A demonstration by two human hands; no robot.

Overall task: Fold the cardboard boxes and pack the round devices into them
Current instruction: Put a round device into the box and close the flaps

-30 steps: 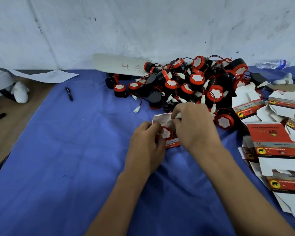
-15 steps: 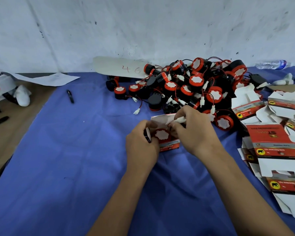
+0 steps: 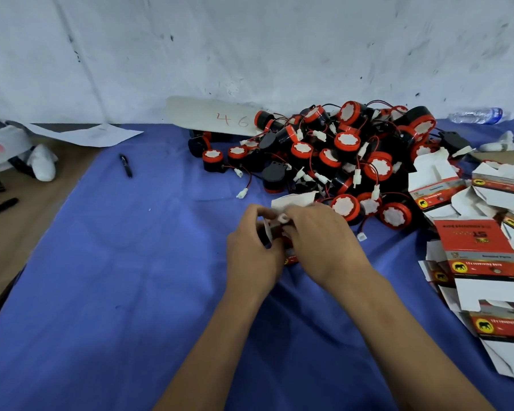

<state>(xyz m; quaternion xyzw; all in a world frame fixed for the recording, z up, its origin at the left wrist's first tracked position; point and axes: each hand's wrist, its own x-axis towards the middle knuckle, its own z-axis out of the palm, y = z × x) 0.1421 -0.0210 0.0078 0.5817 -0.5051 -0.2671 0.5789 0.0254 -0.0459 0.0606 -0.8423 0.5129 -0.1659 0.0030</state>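
Since the earlier frames, both hands have closed in over the box and the device's white face no longer shows.

From my remote station I log the left hand [image 3: 254,247] curled round the near-left side of the small box [image 3: 290,258], apparently steadying it, while the right hand [image 3: 318,241] pinches a white connector [image 3: 283,218] at the box mouth, probably tucking the lead in. A white flap [image 3: 293,200] stands open at 12 o'clock from the hands. I judge one device sits inside; the hands hide it, so contents are unconfirmed. At 1 o'clock lies the pile of round devices [image 3: 339,155], unpacked. At 3 o'clock lie the flat cardboard boxes [image 3: 487,247], mostly unfolded and holding nothing visible. All rest on the blue cloth [image 3: 131,292].
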